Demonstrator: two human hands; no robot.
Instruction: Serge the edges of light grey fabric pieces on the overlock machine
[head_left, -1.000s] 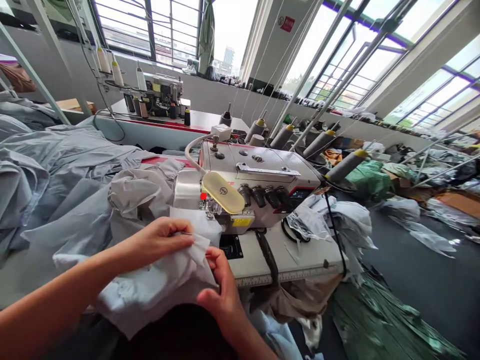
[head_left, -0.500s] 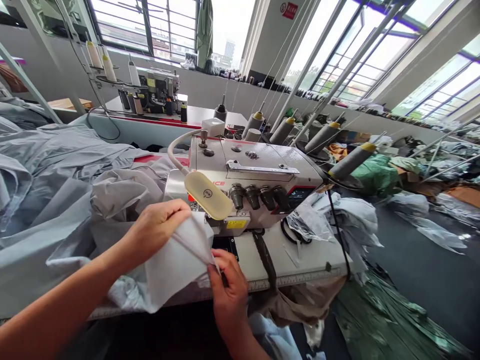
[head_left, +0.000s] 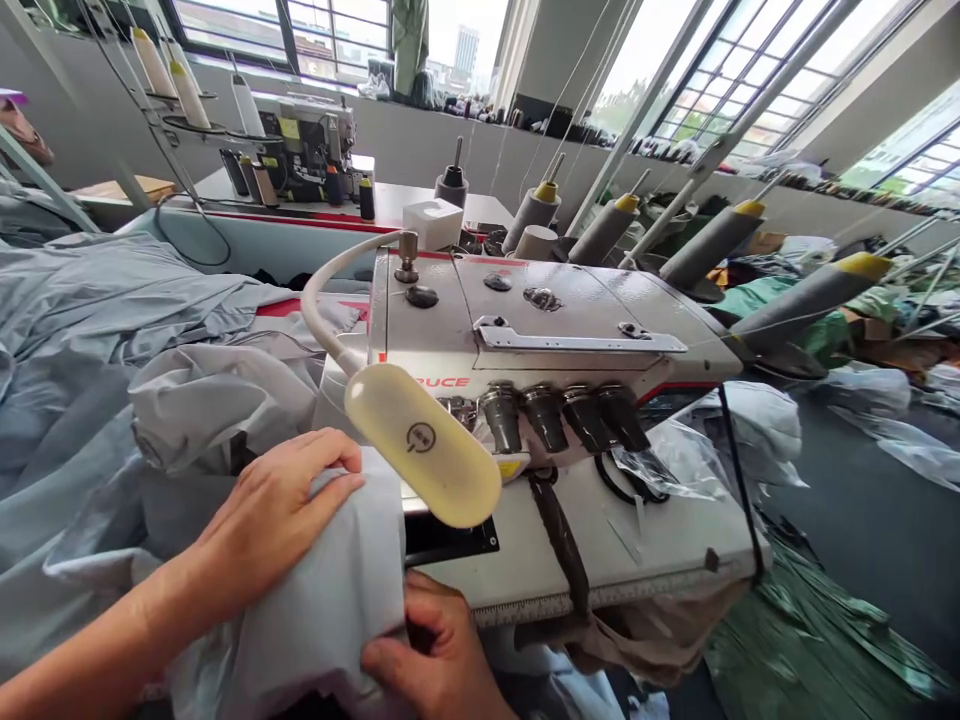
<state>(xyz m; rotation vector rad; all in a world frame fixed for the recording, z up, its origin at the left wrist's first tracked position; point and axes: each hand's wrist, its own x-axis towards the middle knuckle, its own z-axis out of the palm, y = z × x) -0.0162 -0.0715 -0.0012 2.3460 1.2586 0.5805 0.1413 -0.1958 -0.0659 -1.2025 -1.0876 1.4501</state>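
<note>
A pale grey piece of fabric [head_left: 330, 570] lies at the left front of the sewing machine [head_left: 577, 310], its right edge beside the dark plate. My left hand [head_left: 281, 505] is closed on the upper part of this fabric, thumb and fingers pinching it near the machine's needle area. Lower down, my right hand [head_left: 431, 645] pinches the fabric's right edge between thumb and fingers. The oval lamp head [head_left: 424, 445] hangs just right of my left hand and hides the needle area.
More grey fabric [head_left: 150, 290] is heaped on the left. Thread cones [head_left: 712, 240] stand behind the machine. A clear plastic bag [head_left: 675, 460] lies on the table [head_left: 510, 570] at right, and green fabric [head_left: 817, 620] lies below. A second machine [head_left: 315, 150] stands at the back.
The view has come closer to the machine. My right hand has moved down and left along the fabric edge; my left hand has shifted left and lies flatter. The fabric has turned with them.
</note>
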